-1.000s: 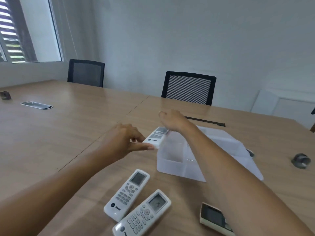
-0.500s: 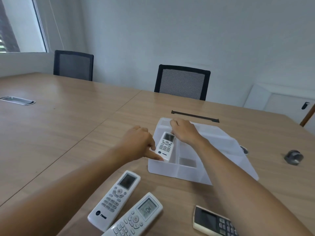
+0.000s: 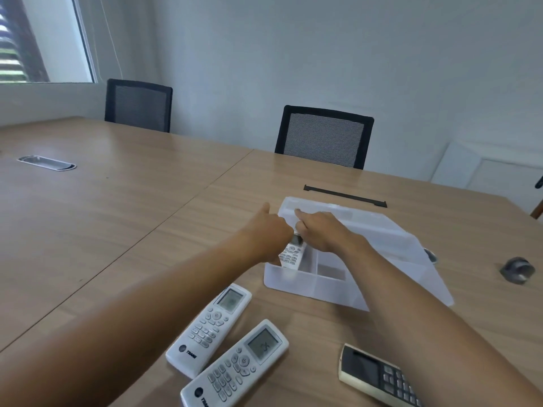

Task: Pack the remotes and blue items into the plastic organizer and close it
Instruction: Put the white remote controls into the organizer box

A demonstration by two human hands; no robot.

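Note:
A translucent plastic organizer (image 3: pixel 305 284) stands open on the wooden table, its lid (image 3: pixel 390 239) lying back to the right. A white remote (image 3: pixel 291 254) lies in its left compartment. My left hand (image 3: pixel 269 233) and my right hand (image 3: pixel 321 229) both rest on the remote's far end, fingers around it. Two more white remotes (image 3: pixel 210 326) (image 3: pixel 236 365) lie side by side on the table near me. A cream remote with a dark face (image 3: pixel 379 374) lies to their right. No blue items show.
Two black mesh chairs (image 3: pixel 324 136) (image 3: pixel 138 104) stand behind the table. A black strip (image 3: pixel 345 196) lies beyond the organizer. A small grey round object (image 3: pixel 517 270) sits at the right, and a metal cable port (image 3: pixel 47 163) at the far left.
Both hands carried the white remote from above the organizer's left edge down into its left compartment. The camera view shifted slightly.

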